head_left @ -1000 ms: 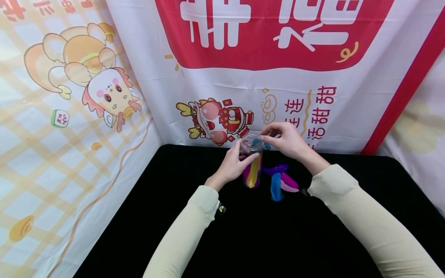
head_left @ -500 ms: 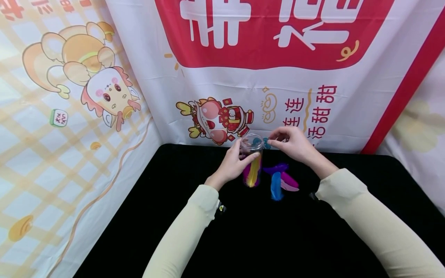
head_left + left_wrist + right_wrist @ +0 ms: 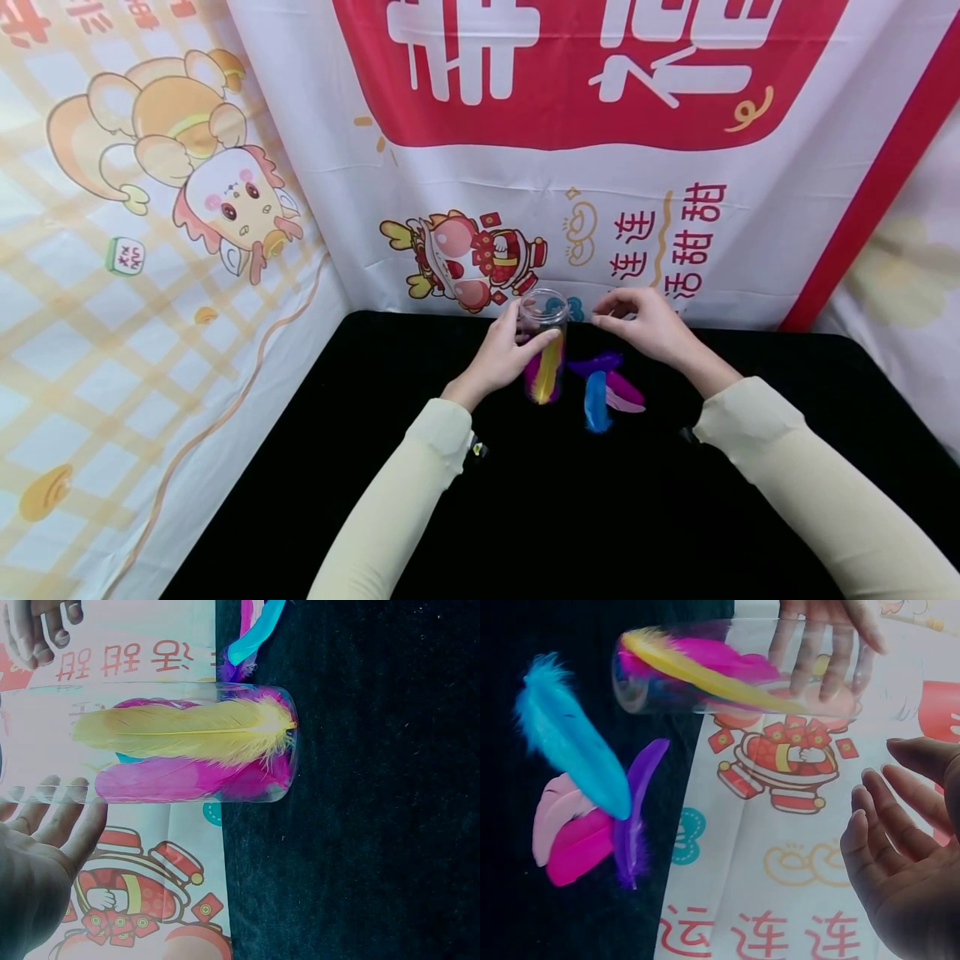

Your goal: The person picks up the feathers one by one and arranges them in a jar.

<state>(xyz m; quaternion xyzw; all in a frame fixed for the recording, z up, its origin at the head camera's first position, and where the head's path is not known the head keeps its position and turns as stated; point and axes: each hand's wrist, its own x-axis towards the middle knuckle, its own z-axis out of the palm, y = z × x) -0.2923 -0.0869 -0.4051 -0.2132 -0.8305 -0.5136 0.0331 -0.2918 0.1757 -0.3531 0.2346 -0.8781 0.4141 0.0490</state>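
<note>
My left hand (image 3: 498,358) grips a tall clear jar (image 3: 545,310), upright and uncapped, by its upper part. Inside it are a yellow feather (image 3: 180,729) and several magenta ones (image 3: 157,778), with a bit of teal behind them. To the right of the jar's mouth and apart from it, my right hand (image 3: 648,325) hovers with loosely bent fingers. Thumb and fingers stand apart in the right wrist view, nothing between them. Below it, a blue feather (image 3: 577,735), a purple feather (image 3: 639,810), a magenta feather (image 3: 581,847) and a pale pink feather (image 3: 555,806) lie loose in a cluster.
A black cloth-covered table (image 3: 570,517) carries the jar and the loose feathers. Close behind the jar rises a printed white and red curtain (image 3: 465,183). Another patterned curtain (image 3: 150,333) borders the left side.
My right hand has moved away from the jar's rim, to the right and slightly down toward the loose feathers. My left hand and the jar have stayed put.
</note>
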